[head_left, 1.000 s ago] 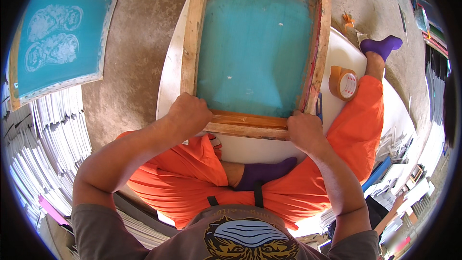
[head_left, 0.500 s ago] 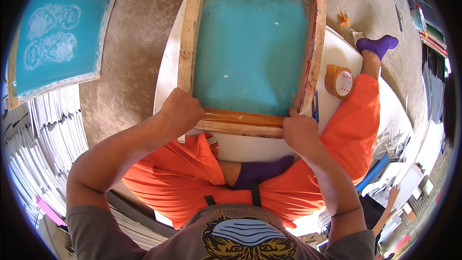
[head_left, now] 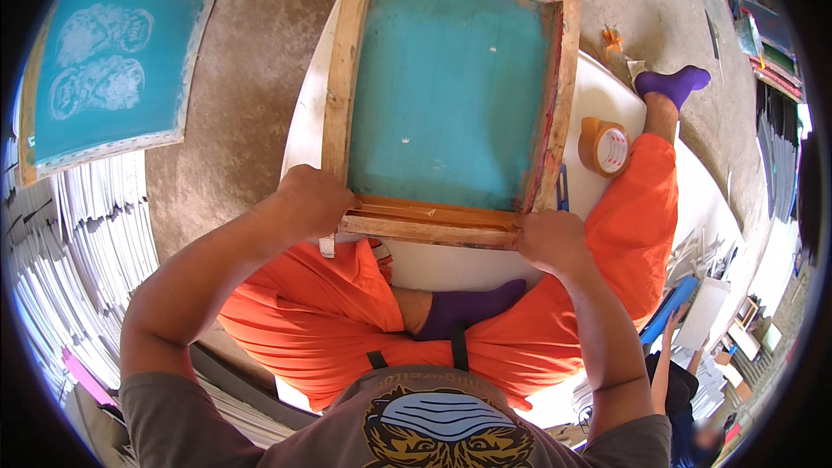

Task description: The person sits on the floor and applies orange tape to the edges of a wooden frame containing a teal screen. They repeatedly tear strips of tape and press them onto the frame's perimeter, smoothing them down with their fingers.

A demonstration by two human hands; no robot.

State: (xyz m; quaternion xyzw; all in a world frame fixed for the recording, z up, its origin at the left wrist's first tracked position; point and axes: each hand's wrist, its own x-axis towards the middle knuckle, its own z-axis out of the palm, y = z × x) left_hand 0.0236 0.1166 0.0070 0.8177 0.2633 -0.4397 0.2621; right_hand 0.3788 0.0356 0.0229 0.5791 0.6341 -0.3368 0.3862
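Nearest: orange trousers (head_left: 303, 329), spreading around a white board (head_left: 611, 91). Left hand (head_left: 314, 199): fingers curling narrowly at the screen's near left corner. Right hand (head_left: 555, 238): likewise curling at the near right corner – whether either is pinching tape or wood, one cannot tell. Between them: a strip of brown packing tape (head_left: 433, 211), lying along the near inner edge and showing creases.

Next: the wooden-framed silkscreen (head_left: 338, 104), resting over the board, its teal mesh (head_left: 451, 78) extending away from the person. Handling note: the strip seems to be calling for even tension and level ends – then smoothing from the middle outward, without stressing the mesh.

Right of the frame: a roll of brown packing tape (head_left: 591, 147), standing on edge. Farther left: a second silkscreen (head_left: 165, 104), bearing two pale motifs.
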